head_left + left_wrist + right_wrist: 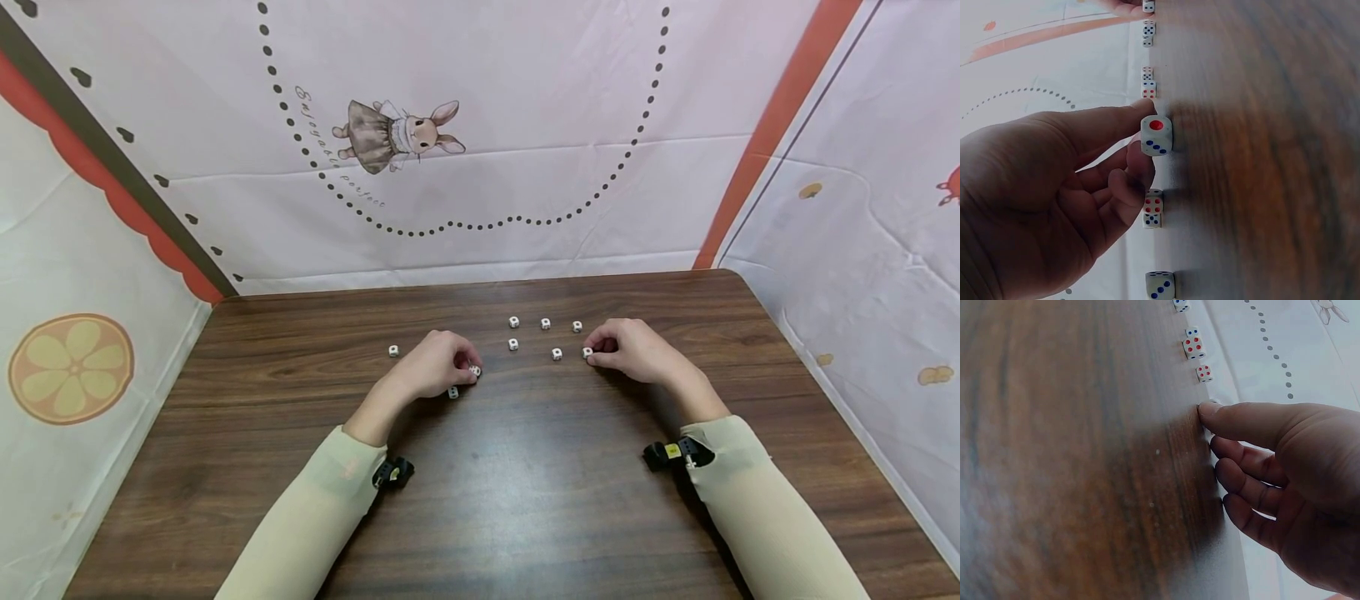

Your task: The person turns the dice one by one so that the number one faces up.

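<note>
In the head view my left hand (442, 367) is at the left of the dice, thumb and fingertips pinching a white die (476, 371) at the tabletop. Just below that hand lies a second die (453, 392). The left wrist view shows a large die (1157, 135) with a red spot in front of the thumb and fingertips of my left hand (1066, 181). Over on the right, my right hand (633, 350) pinches another die (587, 353) between thumb and finger. Its die is mostly hidden behind the thumb of the right hand (1297, 462) in the right wrist view.
Between the hands stand several loose dice, among them a back-row die (545, 323) and a front die (557, 354). One die (393, 351) sits apart at the left. The brown wooden table (487, 517) meets a printed white cloth (525, 200) behind and at both sides.
</note>
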Tool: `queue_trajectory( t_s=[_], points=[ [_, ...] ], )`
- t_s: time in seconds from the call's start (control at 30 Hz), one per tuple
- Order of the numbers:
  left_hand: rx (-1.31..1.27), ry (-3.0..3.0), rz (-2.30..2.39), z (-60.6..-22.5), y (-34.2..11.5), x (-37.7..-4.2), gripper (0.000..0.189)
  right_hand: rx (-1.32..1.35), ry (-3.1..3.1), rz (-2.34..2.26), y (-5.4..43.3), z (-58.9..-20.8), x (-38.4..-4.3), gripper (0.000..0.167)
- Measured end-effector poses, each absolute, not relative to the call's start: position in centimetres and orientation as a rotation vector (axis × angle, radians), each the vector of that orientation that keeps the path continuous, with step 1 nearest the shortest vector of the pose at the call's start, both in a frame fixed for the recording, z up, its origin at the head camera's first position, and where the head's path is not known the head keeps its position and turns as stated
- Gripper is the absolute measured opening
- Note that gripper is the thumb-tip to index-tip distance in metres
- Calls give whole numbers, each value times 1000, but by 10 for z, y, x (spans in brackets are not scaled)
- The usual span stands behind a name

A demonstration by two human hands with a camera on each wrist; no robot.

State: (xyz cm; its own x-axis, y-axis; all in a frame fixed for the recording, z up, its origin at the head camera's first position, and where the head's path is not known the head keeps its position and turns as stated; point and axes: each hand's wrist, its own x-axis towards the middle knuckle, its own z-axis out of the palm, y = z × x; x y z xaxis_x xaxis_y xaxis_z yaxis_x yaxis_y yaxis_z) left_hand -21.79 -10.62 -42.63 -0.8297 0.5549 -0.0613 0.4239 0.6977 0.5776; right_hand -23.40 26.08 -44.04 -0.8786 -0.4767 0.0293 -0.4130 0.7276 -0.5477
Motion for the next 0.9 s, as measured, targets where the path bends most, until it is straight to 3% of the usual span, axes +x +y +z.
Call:
queue_trajectory(
  t_s=[0.9],
  points=[
    [805, 2718, 834, -428, -107, -219, 11, -723, 2810, -854, 262, -440, -233, 8]
  ],
)
